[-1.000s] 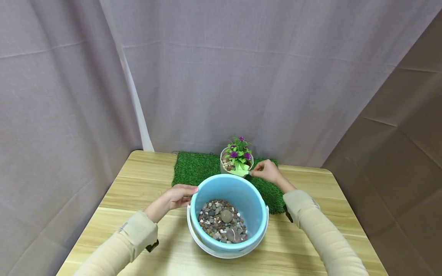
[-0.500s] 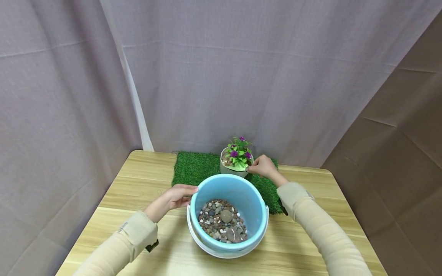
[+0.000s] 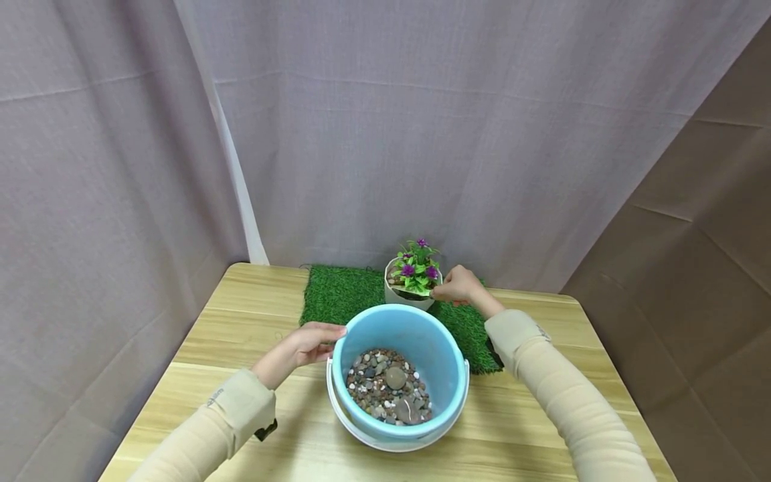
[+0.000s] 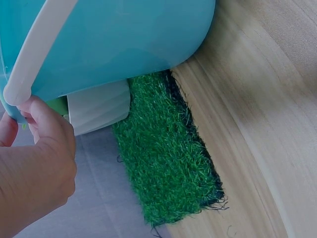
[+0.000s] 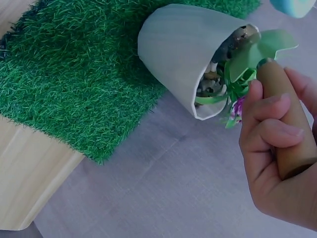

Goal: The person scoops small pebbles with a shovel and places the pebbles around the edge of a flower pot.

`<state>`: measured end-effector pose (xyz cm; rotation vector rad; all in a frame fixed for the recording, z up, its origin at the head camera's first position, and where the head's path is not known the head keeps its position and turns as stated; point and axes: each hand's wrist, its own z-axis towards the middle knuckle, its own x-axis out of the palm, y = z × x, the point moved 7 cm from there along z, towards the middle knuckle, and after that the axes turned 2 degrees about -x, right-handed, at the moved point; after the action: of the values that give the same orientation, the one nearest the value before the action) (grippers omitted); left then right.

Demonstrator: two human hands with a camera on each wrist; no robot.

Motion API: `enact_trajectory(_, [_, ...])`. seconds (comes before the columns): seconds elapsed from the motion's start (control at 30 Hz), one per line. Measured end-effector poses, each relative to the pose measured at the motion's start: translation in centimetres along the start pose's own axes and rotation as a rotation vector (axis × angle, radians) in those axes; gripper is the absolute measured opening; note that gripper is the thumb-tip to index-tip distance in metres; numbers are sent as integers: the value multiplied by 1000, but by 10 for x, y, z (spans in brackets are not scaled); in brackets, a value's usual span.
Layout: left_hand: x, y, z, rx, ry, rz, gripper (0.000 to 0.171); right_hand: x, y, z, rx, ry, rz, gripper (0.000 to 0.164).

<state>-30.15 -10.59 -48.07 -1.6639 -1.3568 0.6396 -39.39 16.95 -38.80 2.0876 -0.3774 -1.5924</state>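
My right hand (image 3: 460, 286) grips the wooden handle of a small garden trowel (image 5: 285, 94). Its light green blade (image 5: 270, 43) tilts over the mouth of a white flower pot (image 5: 173, 47), close to the leaves. In that pot stand a plant (image 3: 419, 262) with purple flowers and some pebbles (image 5: 213, 82). My left hand (image 3: 310, 341) holds the rim of a light blue bucket (image 3: 415, 328), with thumb and fingers on either side of it, as the left wrist view shows. Pebbles (image 3: 379, 388) and a few larger stones cover the bucket's bottom.
A green artificial grass mat (image 3: 343, 294) lies under the pot, partly hidden behind the bucket. The bucket's white handle (image 3: 391, 444) hangs down on the near side. The wooden table (image 3: 241, 314) ends at a grey curtain (image 3: 385, 154) behind the pot.
My right hand has moved a little left and away from me. The trowel blade has gone from the pot's front rim to over its mouth and turned more edge-on. The left hand stays still.
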Motion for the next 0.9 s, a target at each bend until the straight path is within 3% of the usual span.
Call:
enact_trajectory(0.33, [1,-1,0,3,8,-3,49,-9,-5,-15,-38,62,60,46])
enact_trajectory(0.9, [2,-1,0,4,5,9,49,-21,4,-56,-248,107,70,23])
